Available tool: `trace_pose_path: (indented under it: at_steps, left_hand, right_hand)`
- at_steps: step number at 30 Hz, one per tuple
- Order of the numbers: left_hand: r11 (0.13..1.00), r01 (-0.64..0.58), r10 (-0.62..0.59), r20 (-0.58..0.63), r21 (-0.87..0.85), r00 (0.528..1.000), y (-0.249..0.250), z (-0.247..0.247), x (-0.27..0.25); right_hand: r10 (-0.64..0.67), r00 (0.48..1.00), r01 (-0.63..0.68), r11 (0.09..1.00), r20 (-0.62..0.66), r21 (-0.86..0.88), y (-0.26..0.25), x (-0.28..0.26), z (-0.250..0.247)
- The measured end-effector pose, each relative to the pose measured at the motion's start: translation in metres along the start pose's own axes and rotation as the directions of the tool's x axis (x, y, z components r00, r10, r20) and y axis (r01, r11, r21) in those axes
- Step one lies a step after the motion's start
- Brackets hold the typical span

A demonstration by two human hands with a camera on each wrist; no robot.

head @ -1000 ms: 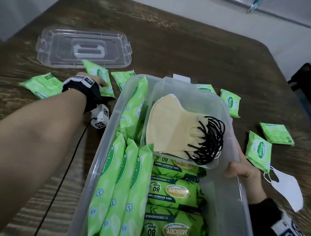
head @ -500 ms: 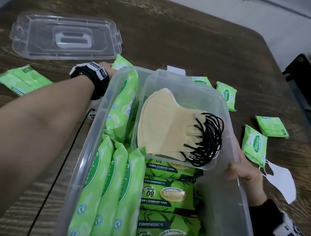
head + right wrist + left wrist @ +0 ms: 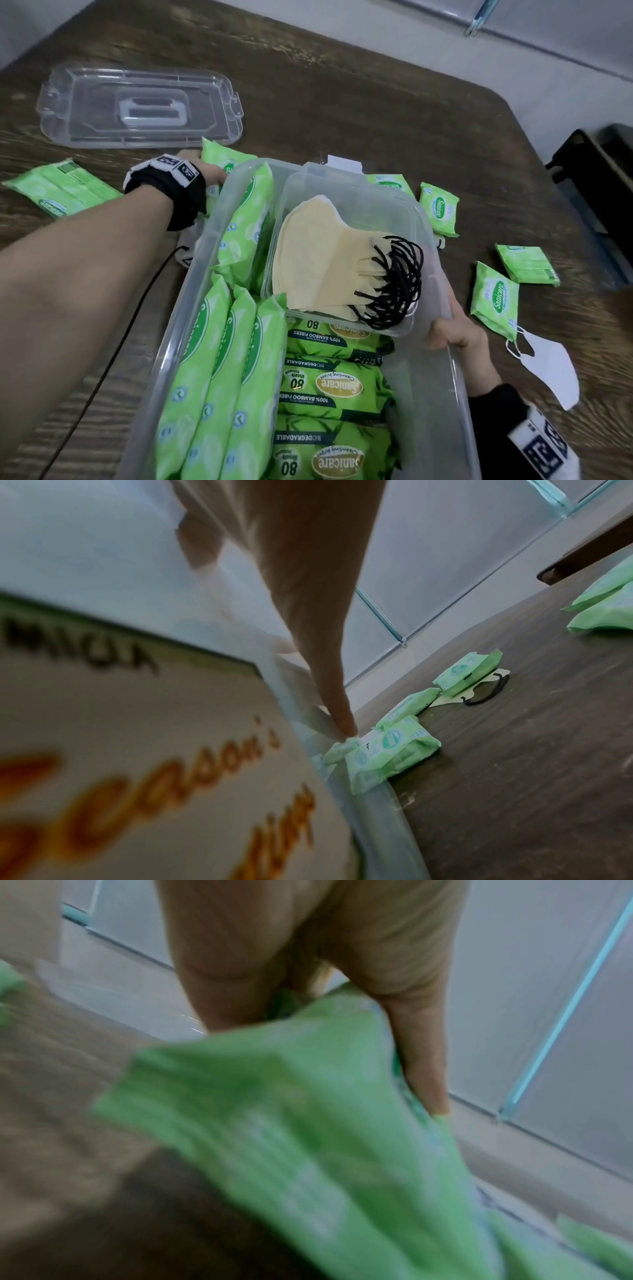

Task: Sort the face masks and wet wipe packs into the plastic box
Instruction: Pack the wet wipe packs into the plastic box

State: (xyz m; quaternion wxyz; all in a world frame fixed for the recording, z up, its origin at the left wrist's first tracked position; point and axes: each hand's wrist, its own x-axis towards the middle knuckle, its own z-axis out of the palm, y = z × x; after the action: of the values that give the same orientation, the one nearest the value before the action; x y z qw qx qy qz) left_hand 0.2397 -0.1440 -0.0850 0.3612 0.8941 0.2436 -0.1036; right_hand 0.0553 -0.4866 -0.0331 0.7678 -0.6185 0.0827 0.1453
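Observation:
The clear plastic box (image 3: pixel 455 370) sits in front of me, packed with large green wet wipe packs (image 3: pixel 219 359) and an inner tray (image 3: pixel 346 178) of beige face masks (image 3: pixel 318 263) with black loops. My left hand (image 3: pixel 205 171) holds a small green wipe pack (image 3: pixel 222 161) just outside the box's far left corner; in the left wrist view the pack (image 3: pixel 274 1123) hangs pinched between thumb and fingers. My right hand (image 3: pixel 455 332) grips the box's right rim, thumb inside, fingers (image 3: pixel 329 674) down the outer wall.
The clear lid (image 3: pixel 137 106) lies at the back left. Loose small wipe packs lie left (image 3: pixel 58 192) and right (image 3: pixel 493 298) of the box, one (image 3: pixel 438 209) by its far corner. A white mask (image 3: pixel 548 363) lies at the right near the table edge.
My left hand picked a small wipe pack off the table and carried it right, up to the box's far left corner. The right hand stayed on the rim.

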Motion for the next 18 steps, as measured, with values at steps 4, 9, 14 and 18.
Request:
trace_pose_path:
  at_steps: [4,9,14,18]
  left_hand:
    - [0.957,0.060,-0.094,-0.106,-0.285,0.990,-0.009,-0.031,-0.040]
    - [0.746,-0.024,-0.034,-0.074,-0.665,0.997,0.009,-0.096,-0.120]
    - [0.697,-0.061,0.379,0.294,-0.714,0.877,0.030,-0.129,-0.192]
    - [0.709,-0.014,0.489,0.477,-0.705,0.731,0.052,-0.106,-0.254]
  right_hand:
    - [-0.025,0.998,0.032,0.990,0.054,-0.138,0.002,0.001,-0.003]
    - [-0.110,0.986,0.157,0.857,0.125,-0.490,-0.015,-0.023,-0.003]
    - [-0.360,0.901,0.407,0.513,0.241,-0.755,-0.063,-0.060,0.019]
    - [-0.450,0.797,0.594,0.464,0.403,-0.658,-0.079,-0.086,0.045]
